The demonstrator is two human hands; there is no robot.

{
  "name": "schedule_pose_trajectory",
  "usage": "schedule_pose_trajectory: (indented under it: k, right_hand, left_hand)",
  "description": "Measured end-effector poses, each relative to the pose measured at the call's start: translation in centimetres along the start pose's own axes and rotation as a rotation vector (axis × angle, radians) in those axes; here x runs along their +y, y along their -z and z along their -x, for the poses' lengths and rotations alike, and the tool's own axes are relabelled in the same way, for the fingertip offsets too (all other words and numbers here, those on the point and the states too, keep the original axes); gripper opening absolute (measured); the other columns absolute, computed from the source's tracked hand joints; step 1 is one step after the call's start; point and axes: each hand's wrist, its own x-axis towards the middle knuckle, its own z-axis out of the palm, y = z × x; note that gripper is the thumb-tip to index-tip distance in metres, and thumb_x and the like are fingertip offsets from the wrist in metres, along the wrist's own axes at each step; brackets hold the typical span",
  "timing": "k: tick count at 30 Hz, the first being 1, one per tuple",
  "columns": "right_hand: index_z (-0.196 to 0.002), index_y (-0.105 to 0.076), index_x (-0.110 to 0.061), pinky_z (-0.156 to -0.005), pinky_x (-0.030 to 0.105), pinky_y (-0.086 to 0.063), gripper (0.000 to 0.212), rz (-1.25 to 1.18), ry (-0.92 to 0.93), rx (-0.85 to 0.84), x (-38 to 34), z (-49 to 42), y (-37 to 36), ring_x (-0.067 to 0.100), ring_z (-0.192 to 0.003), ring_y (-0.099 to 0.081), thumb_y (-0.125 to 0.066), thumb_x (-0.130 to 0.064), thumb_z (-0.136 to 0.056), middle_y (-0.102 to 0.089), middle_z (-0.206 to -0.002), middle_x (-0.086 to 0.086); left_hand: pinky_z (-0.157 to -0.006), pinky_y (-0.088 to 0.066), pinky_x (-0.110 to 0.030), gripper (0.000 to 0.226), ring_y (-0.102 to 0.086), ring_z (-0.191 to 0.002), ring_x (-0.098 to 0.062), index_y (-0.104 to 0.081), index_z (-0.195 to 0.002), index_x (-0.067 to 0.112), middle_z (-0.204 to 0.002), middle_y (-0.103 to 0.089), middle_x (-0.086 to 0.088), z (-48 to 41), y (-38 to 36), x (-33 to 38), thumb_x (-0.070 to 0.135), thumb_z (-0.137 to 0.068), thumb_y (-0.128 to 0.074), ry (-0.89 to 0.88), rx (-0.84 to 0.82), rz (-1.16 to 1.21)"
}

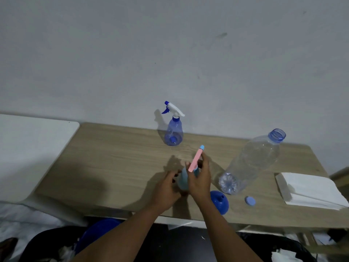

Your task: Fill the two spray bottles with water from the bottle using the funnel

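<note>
Near the desk's (113, 152) front edge, the left hand (166, 190) grips the light-blue spray bottle (182, 181); right-hand (200, 178) fingers close on its pink-handled head (196, 158), apparently unscrewing or refitting it. Next likely needs the funnel (220, 202) and the open water bottle (251, 161). The second sprayer (173, 129) stands at the back edge.

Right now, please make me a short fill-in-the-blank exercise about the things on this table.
1. Both hands hold the pale spray bottle with the ____ trigger head.
2. The big water bottle stands with its cap ____.
3. The blue funnel rests on the ____.
4. The blue spray bottle stands nearest the ____.

Missing words: pink; off; table; wall
</note>
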Motion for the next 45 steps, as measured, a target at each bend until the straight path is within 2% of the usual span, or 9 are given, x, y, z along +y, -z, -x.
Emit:
schedule_pose_trajectory:
  k: [4,6,9,12,18,26,31,35,45]
  right_hand:
    - [-0.1,-0.057,-0.033,-0.075,0.017,-0.047,0.004,-0.098,0.074,0.084,-1.2,-1.3,1.2,0.013,-0.083,-0.061,-0.055,-0.03,-0.099,-0.062,-0.089,-0.003]
    - [-0.094,-0.06,-0.035,-0.073,0.024,-0.049,0.016,-0.072,0.067,0.026,-2.1,-1.7,1.9,0.016,-0.079,-0.063,-0.049,-0.046,-0.097,-0.064,-0.088,0.006]
    - [-0.087,-0.067,-0.03,-0.068,0.025,-0.053,0.027,-0.04,-0.047,-0.201,-3.5,-2.5,2.7,0.028,-0.074,-0.068,-0.048,-0.04,-0.103,-0.07,-0.09,0.013]
    - [-0.106,-0.073,-0.026,-0.071,0.033,-0.056,0.028,-0.07,-0.265,-0.386,-4.1,-3.2,3.0,0.03,-0.067,-0.07,-0.051,-0.041,-0.101,-0.076,-0.097,0.009]
    - [-0.095,-0.079,-0.033,-0.092,0.053,-0.056,0.039,0.163,-0.376,-0.565,-2.0,-2.7,3.3,0.027,-0.09,-0.073,-0.051,-0.06,-0.093,-0.077,-0.092,0.003]
    - [-0.104,-0.075,-0.018,-0.088,0.045,-0.057,0.053,0.39,-0.436,-0.579,-3.0,-1.6,5.4,0.022,-0.069,-0.069,-0.041,-0.059,-0.098,-0.071,-0.071,0.012]
    - [-0.097,-0.065,-0.018,-0.083,0.054,-0.058,0.083,0.397,-0.396,-0.487,-1.0,-2.6,6.2,0.034,-0.094,-0.068,-0.042,-0.093,-0.069,-0.066,-0.091,0.005]
    - [-0.087,-0.052,-0.021,-0.081,0.056,-0.057,0.047,0.288,-0.386,-0.306,-3.7,-2.9,6.0,0.035,-0.087,-0.068,-0.057,-0.066,-0.079,-0.061,-0.085,0.002]
    - [-0.093,-0.063,-0.006,-0.057,0.024,-0.041,0.032,0.305,-0.033,0.048,-5.6,-9.4,4.4,0.012,-0.07,-0.058,-0.06,-0.038,-0.095,-0.063,-0.08,0.0]
  left_hand:
    - [-0.113,-0.028,-0.036,0.1,-0.036,-0.14,-0.022,-0.035,-0.149,0.021,-0.151,-0.041,-0.004,1.5,2.7,-5.4,0.068,-0.069,-0.071,0.107,0.075,-0.374]
    - [-0.119,-0.012,-0.05,0.116,-0.009,-0.151,-0.024,-0.011,-0.156,0.023,-0.164,-0.013,-0.002,1.9,4.1,-7.5,0.086,-0.067,-0.05,0.262,0.037,-0.534]
    - [-0.114,0.016,-0.062,0.135,0.031,-0.146,-0.02,0.024,-0.152,0.022,-0.158,0.034,0.006,2.6,5.2,-9.0,0.098,-0.058,-0.037,0.372,-0.218,-0.662]
    - [-0.109,0.025,-0.063,0.149,0.043,-0.139,-0.021,0.036,-0.145,0.023,-0.149,0.048,0.006,2.2,5.7,-8.4,0.1,-0.047,-0.044,0.409,-0.349,-0.649]
    - [-0.109,0.023,-0.065,0.155,0.048,-0.135,-0.021,0.04,-0.143,0.023,-0.145,0.053,0.006,2.3,6.1,-8.1,0.097,-0.042,-0.051,0.427,-0.401,-0.663]
    - [-0.109,0.024,-0.064,0.156,0.047,-0.135,-0.022,0.04,-0.143,0.022,-0.146,0.052,0.004,2.7,6.4,-7.4,0.099,-0.041,-0.051,0.419,-0.421,-0.648]
    - [-0.109,0.024,-0.065,0.157,0.046,-0.136,-0.022,0.039,-0.144,0.022,-0.147,0.051,0.004,2.9,6.4,-7.3,0.1,-0.04,-0.05,0.411,-0.412,-0.637]
    - [-0.111,0.02,-0.066,0.16,0.039,-0.142,-0.023,0.031,-0.149,0.021,-0.155,0.04,0.002,2.9,6.3,-7.2,0.099,-0.038,-0.054,0.381,-0.346,-0.646]
    - [-0.104,0.024,-0.07,0.17,0.049,-0.133,-0.032,0.039,-0.144,0.02,-0.149,0.049,-0.002,-0.2,6.0,-5.8,0.089,-0.033,-0.069,0.465,-0.424,-0.639]
